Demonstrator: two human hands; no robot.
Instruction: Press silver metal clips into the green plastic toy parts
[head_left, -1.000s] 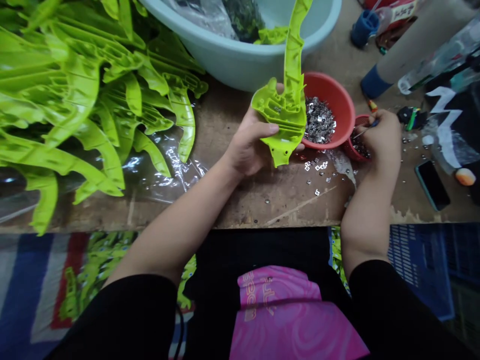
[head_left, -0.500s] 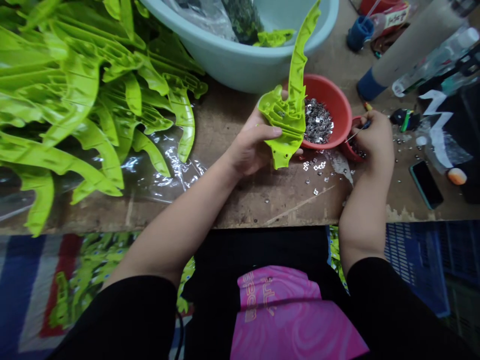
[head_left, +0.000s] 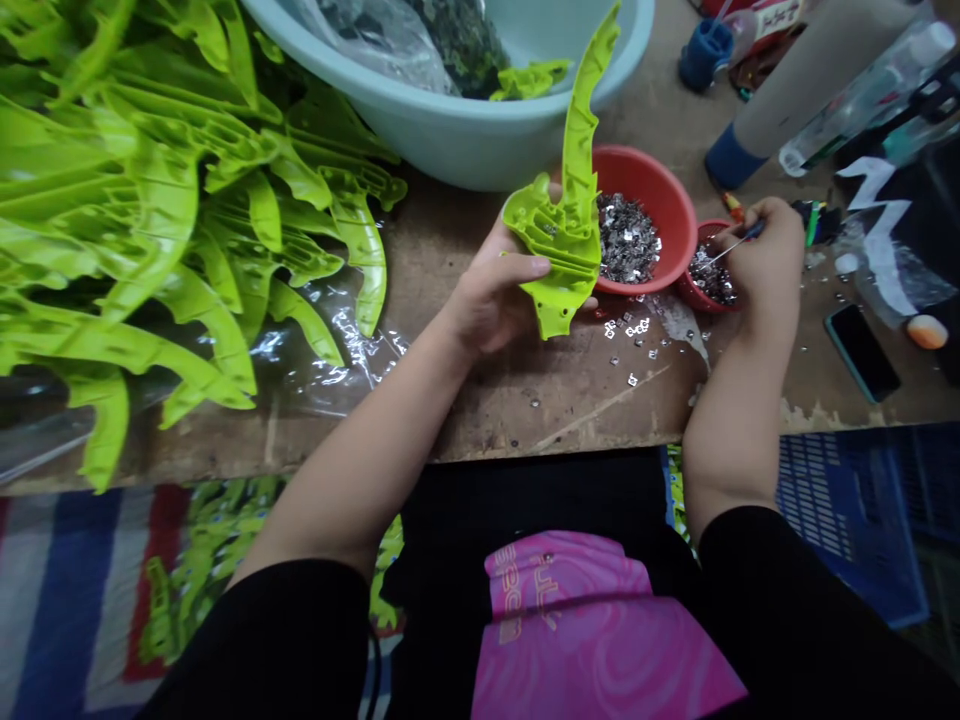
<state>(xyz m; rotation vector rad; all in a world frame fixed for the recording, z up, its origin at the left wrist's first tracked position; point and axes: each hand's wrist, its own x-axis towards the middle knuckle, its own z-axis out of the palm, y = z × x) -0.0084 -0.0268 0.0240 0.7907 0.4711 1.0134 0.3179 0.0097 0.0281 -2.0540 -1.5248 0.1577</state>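
Steadying a lime-green plastic part (head_left: 562, 235) in the left hand (head_left: 491, 290), a worker works a thin metal pick (head_left: 724, 250) over a small red bowl (head_left: 694, 290) of silver bits.

The left hand wraps the part's lower end, holding it upright above the tabletop (head_left: 570, 400), a sound grip for a steady piece. The right hand (head_left: 757, 265) pinches the pick close to its blue grip, tip low at the bowl, which favors fine control. A larger red bowl (head_left: 660, 190) of silver bits sits just beside, with loose silver bits (head_left: 626, 328) scattered in front.
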